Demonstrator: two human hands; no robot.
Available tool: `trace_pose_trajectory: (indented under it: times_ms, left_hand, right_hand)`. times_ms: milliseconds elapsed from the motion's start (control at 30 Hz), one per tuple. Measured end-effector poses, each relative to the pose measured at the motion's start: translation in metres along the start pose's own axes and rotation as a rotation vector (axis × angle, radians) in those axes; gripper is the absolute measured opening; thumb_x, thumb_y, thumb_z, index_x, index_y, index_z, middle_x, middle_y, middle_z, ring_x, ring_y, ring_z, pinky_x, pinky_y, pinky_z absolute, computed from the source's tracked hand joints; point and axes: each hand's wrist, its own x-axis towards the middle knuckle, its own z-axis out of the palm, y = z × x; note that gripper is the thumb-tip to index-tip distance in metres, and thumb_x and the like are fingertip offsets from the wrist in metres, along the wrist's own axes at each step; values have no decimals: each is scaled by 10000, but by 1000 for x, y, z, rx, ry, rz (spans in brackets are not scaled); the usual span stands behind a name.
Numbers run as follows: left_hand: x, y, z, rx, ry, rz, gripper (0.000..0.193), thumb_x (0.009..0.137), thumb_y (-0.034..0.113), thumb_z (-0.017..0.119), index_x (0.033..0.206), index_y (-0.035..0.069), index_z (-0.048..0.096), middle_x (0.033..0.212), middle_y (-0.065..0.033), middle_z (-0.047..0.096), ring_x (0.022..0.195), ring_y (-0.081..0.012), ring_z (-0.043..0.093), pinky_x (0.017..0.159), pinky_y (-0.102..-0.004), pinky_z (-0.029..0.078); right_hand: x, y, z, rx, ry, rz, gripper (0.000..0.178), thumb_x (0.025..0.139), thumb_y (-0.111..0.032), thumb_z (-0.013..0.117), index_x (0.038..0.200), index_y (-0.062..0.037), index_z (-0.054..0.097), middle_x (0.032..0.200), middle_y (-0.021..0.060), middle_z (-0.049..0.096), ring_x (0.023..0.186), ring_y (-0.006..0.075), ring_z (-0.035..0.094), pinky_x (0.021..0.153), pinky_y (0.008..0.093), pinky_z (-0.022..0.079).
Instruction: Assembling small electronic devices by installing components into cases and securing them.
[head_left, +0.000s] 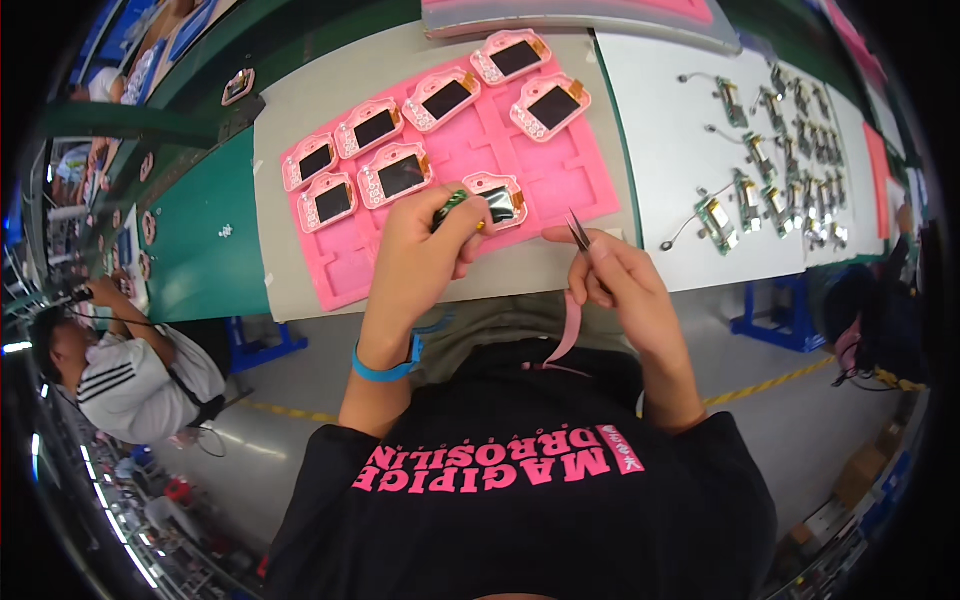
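Observation:
My left hand is closed on a small green circuit board, partly hidden by the fingers. Its fingertips are at the near pink camera-shaped shell, which carries a shiny screen and lies in the pink foam tray. To the right, my right hand grips metal tweezers, their tips pointing up and away over the tray's near edge. Several other pink shells with dark screens, such as one left of my hand, sit in the tray.
On the white table section at right lie several circuit boards with wires. A grey tray with pink lining stands at the far edge. A green mat lies leftward. One person sits at left, another at far right.

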Motion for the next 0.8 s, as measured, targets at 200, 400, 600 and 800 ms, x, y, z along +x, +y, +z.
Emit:
trace_pose_trajectory:
  times_ms: [200, 400, 600, 800]
  left_hand:
    - [14, 4, 13, 75, -33, -64, 229, 1021, 186, 598, 898, 24, 704, 652, -23, 583, 534, -96, 461, 497, -237, 360]
    - [24, 8, 20, 208, 3, 16, 171, 994, 168, 672, 923, 19, 713, 670, -36, 612, 573, -102, 516, 533, -215, 400]
    - [32, 5, 31, 582, 107, 243, 130, 942, 113, 742, 982, -5, 705, 762, -70, 705, 608, -142, 579, 579, -258, 473]
    - [33, -4, 22, 376, 90, 208, 181, 917, 68, 750, 1060, -20, 684, 851, -102, 758, 664, -182, 630, 626, -306, 511]
  right_hand:
    - [2, 15, -7, 132, -54, 60, 356, 1156, -176, 459, 1388, 26, 636, 782, 22, 626, 611, 68, 443, 572, 184, 320]
    - [4, 10, -5, 127, -38, 114, 278, 1158, -151, 443, 1295, -2, 634, 807, 58, 659, 573, 90, 486, 533, 200, 370]
    - [8, 7, 3, 204, -94, 247, 244, 1173, -163, 412, 1266, -26, 591, 763, 95, 680, 475, 126, 533, 450, 235, 408]
    - [20, 6, 18, 253, -154, 305, 215, 1185, -186, 395, 1259, -44, 538, 703, 119, 680, 397, 156, 539, 392, 251, 400]
